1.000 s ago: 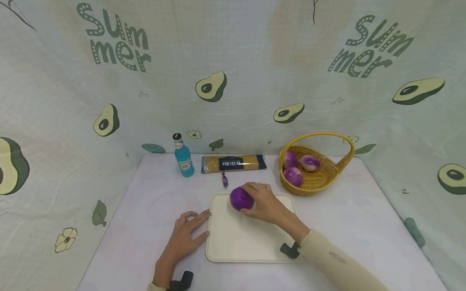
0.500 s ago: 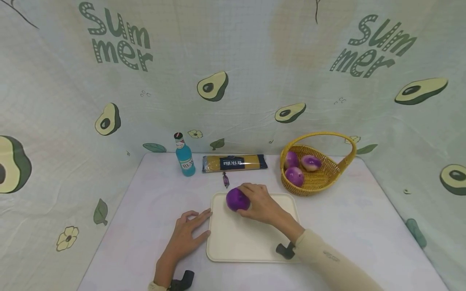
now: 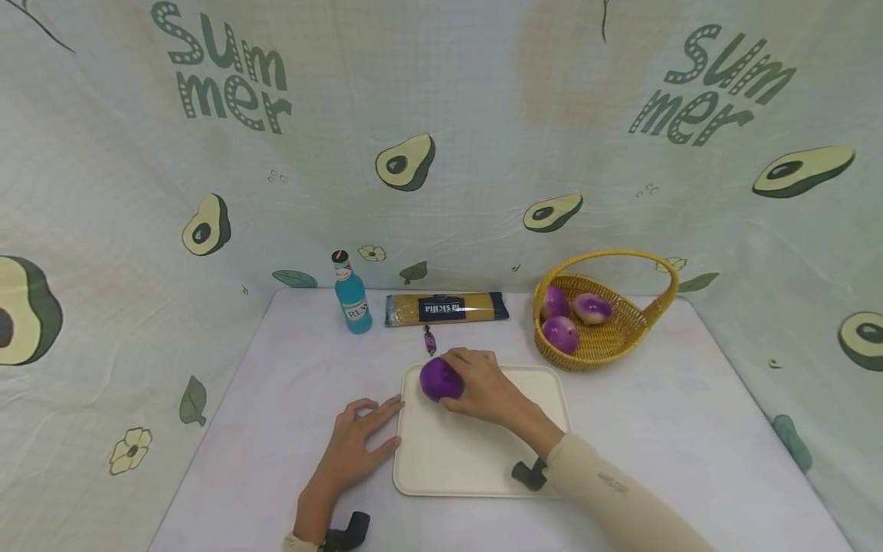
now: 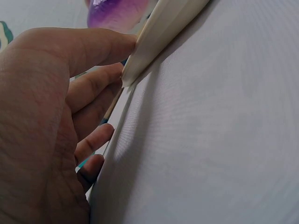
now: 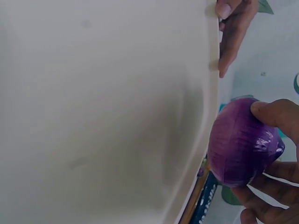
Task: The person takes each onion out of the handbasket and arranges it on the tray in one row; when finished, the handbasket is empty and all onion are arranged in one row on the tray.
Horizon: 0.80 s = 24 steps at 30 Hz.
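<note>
In the head view my right hand (image 3: 479, 385) grips a round purple onion (image 3: 440, 379) over the far left corner of a cream tray (image 3: 476, 468). In the right wrist view my thumb and fingers lie around the onion (image 5: 240, 144), whose pointed end faces the palm. Whether the onion touches the tray cannot be told. My left hand (image 3: 355, 445) rests at the tray's left edge, fingers extended. The left wrist view shows its thumb and fingertips against the tray rim (image 4: 147, 44).
A yellow wicker basket (image 3: 638, 337) with three purple-and-white onions stands at the back right. Behind the tray lie a pasta packet (image 3: 447, 308) and a small wrapped candy (image 3: 430, 340). A blue bottle (image 3: 353, 299) stands upright at the back left.
My right hand has carried the onion leftward over the tray, toward its far left corner. The left hand has stayed at the tray's edge.
</note>
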{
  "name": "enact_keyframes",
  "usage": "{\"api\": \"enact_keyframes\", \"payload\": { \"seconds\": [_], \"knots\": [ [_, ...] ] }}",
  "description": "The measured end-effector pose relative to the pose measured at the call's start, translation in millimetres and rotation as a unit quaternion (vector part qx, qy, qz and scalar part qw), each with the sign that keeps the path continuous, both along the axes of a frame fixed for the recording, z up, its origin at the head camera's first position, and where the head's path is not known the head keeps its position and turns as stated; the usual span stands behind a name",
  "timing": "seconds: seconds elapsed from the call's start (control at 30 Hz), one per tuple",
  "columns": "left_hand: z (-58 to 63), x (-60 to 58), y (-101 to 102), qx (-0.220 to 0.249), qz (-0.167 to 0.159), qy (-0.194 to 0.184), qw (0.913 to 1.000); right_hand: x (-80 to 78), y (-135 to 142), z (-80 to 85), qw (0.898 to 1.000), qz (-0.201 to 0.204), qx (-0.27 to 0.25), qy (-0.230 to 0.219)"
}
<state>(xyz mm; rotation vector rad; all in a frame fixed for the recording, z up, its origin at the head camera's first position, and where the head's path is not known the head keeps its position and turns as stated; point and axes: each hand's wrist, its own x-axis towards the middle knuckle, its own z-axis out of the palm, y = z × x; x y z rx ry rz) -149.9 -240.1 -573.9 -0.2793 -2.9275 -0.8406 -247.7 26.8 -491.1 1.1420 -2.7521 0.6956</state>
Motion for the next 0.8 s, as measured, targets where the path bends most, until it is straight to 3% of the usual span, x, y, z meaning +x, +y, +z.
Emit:
{"api": "enact_keyframes", "payload": {
  "seconds": [0.33, 0.8],
  "knots": [
    [0.8, -0.4, -0.3, 0.000, -0.001, -0.008, 1.0000, -1.6, -8.3, -5.0, 1.000, 0.004, 0.010, 0.001],
    [-1.2, -1.2, -1.4, -0.001, -0.012, 0.013, 0.9999, -2.1, -18.1, -8.6, 1.000, 0.004, 0.016, 0.007]
  ]
}}
